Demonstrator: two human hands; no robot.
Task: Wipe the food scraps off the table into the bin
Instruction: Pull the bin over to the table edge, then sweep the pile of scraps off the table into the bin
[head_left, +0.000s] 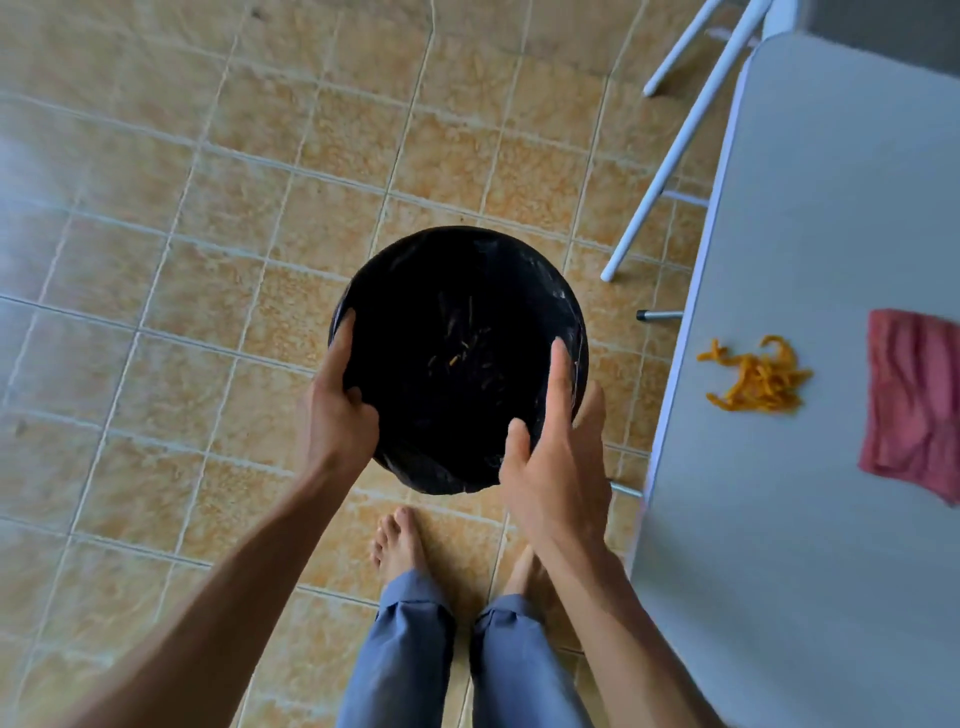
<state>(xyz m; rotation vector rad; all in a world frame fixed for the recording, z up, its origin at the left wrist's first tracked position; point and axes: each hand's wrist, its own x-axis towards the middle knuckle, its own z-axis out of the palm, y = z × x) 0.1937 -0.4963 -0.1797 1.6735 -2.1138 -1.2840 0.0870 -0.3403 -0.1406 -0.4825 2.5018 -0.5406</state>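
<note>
A round bin (457, 270) lined with a black bag is held over the tiled floor, left of the table. A few orange scraps lie at its bottom. My left hand (335, 410) grips the bin's left rim, thumb inside. My right hand (558, 467) clasps the right rim, index finger stretched along the inner wall. On the grey table (810, 519) at the right lies a small pile of orange food scraps (756, 376), close to the table's left edge. A red cloth (917, 405) rests just right of the pile.
White chair legs (675, 140) stand on the tiled floor (156, 260) beyond the bin, beside the table's far corner. My bare feet (397, 540) and blue trouser legs are directly below the bin. A metal table leg end shows near the table's edge.
</note>
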